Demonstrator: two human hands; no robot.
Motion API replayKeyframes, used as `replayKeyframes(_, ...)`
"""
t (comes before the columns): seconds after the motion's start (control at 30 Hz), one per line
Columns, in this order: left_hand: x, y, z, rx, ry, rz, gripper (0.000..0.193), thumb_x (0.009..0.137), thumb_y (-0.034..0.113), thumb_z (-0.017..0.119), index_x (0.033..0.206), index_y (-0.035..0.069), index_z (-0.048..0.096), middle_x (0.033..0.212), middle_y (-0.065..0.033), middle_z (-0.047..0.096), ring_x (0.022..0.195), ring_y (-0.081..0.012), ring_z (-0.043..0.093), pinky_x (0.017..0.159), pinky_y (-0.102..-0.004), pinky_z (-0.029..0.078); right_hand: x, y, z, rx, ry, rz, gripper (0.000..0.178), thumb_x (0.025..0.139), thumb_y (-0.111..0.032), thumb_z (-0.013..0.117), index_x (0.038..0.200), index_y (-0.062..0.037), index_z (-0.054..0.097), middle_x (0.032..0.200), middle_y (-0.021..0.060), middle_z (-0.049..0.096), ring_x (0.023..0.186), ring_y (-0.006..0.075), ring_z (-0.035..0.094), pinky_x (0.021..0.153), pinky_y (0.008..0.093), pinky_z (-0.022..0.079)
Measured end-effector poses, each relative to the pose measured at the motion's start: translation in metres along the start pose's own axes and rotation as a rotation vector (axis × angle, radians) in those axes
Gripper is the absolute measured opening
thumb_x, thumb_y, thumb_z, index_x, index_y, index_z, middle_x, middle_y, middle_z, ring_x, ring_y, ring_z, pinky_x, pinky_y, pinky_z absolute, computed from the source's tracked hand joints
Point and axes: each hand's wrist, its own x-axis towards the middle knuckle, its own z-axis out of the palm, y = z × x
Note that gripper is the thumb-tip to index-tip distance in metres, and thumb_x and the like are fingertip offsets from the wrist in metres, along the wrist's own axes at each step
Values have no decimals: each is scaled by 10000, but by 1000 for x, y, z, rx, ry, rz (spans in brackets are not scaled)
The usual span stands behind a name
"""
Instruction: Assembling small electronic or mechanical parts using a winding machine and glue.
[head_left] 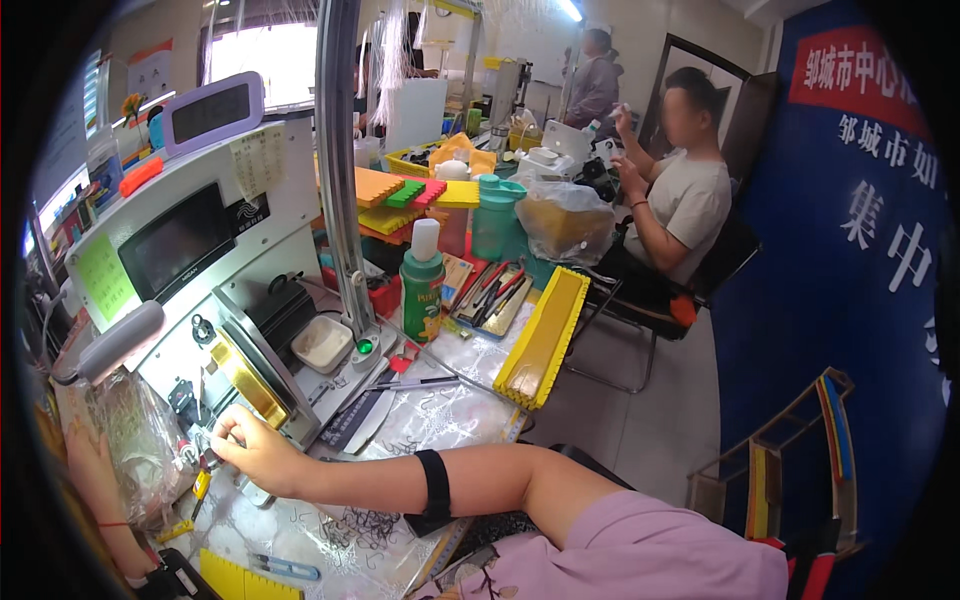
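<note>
My right hand [250, 447] reaches across the bench to the front of a white machine. Its fingers are closed in a pinch beside the machine's small metal head; whatever they hold is too small to make out. Just above the hand sits a gold-coloured curved drum [247, 378], lit by a grey tubular lamp [122, 340]. My left hand [88, 455] is at the far left edge, next to a clear plastic bag [135, 440]; its fingers are dim and partly out of sight. A yellow-handled tool [201, 487] lies below the machine head, and small dark fish hooks [370, 535] are scattered nearby.
Blue thread snips [287, 568] and a yellow notched board [240, 580] lie close to me. Farther off stand a green bottle [421, 300], a tray of pliers [493, 300] and a long yellow foam-edged box [543, 335]. A metal post [340, 180] rises mid-bench. Another person [685, 190] sits at right.
</note>
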Motion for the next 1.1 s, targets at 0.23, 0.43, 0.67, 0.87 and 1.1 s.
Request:
replayKeyframes(0.23, 3, 99, -74, -305, 6, 51, 155, 928, 89, 557, 1021, -35, 562, 951, -182, 601, 862, -368, 557, 794, -403, 451, 10, 1, 8, 64, -20, 74, 156, 956, -191, 581, 978, -61, 499, 789, -20, 517, 722, 57, 496, 670, 227, 419)
replayKeyframes(0.43, -34, 166, -78, -852, -532, -152, 366, 1029, 276, 427, 828, -8, 540, 652, -121, 538, 550, -247, 504, 546, -363, 404, 19, 6, 11, 41, -2, 3, 155, 953, -180, 571, 886, -51, 519, 752, -6, 534, 690, 69, 506, 650, 240, 424)
replayKeyframes(0.67, -35, 199, -93, -830, -735, -51, 390, 1031, 292, 410, 829, -14, 543, 624, -159, 510, 556, -310, 547, 577, -444, 430, 21, 4, 9, -37, 70, -45, 167, 973, -170, 535, 859, -61, 481, 695, 7, 513, 616, 83, 484, 572, 254, 417)
replayKeyframes(0.87, -44, 217, -86, -523, 29, 319, 128, 894, 76, 547, 980, -18, 551, 886, -168, 542, 869, -347, 539, 800, -418, 423, 15, 1, 28, 447, 177, 107, 169, 995, -195, 512, 860, -112, 452, 727, -27, 456, 623, 55, 422, 576, 215, 379)
replayKeyframes(1.1, -52, 217, -76, -910, -133, 219, 130, 776, -64, 580, 867, -1, 513, 947, -149, 484, 943, -292, 490, 877, -366, 388, 6, -24, 21, 435, 110, 223, 160, 982, -172, 514, 849, -114, 448, 726, -33, 461, 638, 43, 418, 594, 203, 372)
